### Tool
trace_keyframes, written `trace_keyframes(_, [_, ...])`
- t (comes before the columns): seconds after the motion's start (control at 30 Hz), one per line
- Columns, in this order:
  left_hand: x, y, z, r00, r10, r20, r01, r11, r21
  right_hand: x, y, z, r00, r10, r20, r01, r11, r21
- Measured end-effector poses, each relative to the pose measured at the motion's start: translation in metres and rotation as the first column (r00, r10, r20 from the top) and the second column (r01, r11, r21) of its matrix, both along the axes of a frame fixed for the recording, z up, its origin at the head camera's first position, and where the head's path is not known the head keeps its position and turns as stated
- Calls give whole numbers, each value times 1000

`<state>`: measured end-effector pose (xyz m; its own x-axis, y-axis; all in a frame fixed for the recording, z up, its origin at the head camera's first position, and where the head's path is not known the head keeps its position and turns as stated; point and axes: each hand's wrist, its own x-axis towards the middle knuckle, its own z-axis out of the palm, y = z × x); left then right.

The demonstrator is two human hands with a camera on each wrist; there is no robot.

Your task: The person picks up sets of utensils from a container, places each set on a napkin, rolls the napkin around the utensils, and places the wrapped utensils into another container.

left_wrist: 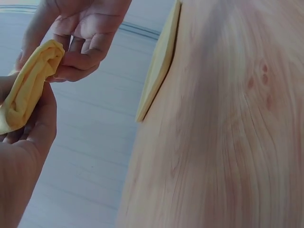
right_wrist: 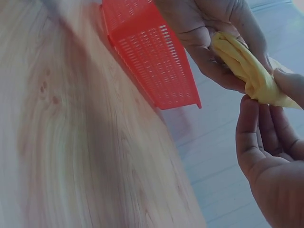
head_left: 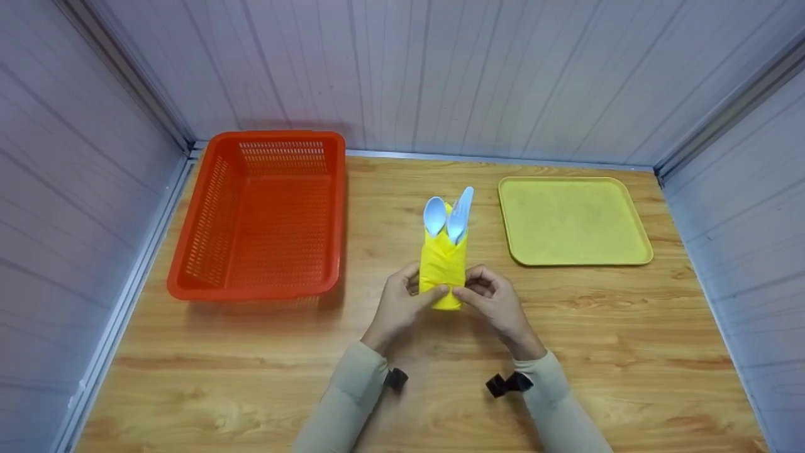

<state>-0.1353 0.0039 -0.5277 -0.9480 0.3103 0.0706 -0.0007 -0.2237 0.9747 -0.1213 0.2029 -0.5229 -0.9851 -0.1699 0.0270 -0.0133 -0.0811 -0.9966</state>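
Observation:
A yellow napkin point(head_left: 442, 267), folded into a narrow pouch, is held up between both hands in the middle of the head view. Out of its top stick a pale blue spoon point(head_left: 434, 215), a fork point(head_left: 456, 224) and a knife point(head_left: 466, 200); their handles are hidden inside. My left hand point(head_left: 402, 302) grips the pouch's left side, thumb across the front and fingers behind. On the other side my right hand point(head_left: 500, 305) pinches the lower right edge, thumb in front. Both wrist views show the folded bottom end of the napkin point(left_wrist: 31, 88) between the hands, above the table.
At the left on the wooden table point(head_left: 415, 402) stands a red plastic basket point(head_left: 339, 220) with slotted walls. A yellow tray point(head_left: 575, 220) lies at the right. Pale panel walls point(head_left: 402, 75) close in the back and both sides.

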Motion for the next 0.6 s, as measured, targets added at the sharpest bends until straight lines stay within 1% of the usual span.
trace_keyframes(0.13, [-1, -3, 2, 1000, -2, 28, 1, 1000, 7, 0, -1, 2, 1000, -4, 3, 4, 1000, 3])
trace_keyframes(0.27, [-1, -4, 1, 999, -2, 47, 1, 1000, 19, 0, -3, 2, 1000, -13, -26, 13, 1000, 4])
trace_keyframes(0.37, [0, -4, 1, 999, -3, 39, 3, 1000, 1, 1, -4, 2, 999, -13, -49, 14, 1000, 7])
trace_keyframes(0.47, [0, -3, 1, 1000, -2, 26, 3, 1000, -27, 2, -5, 1, 998, -15, -55, 16, 1000, 11])
trace_keyframes(0.6, [1, -3, 2, 1000, 9, 15, -9, 1000, -30, 2, -6, 1, 998, -10, -55, 11, 1000, 9])
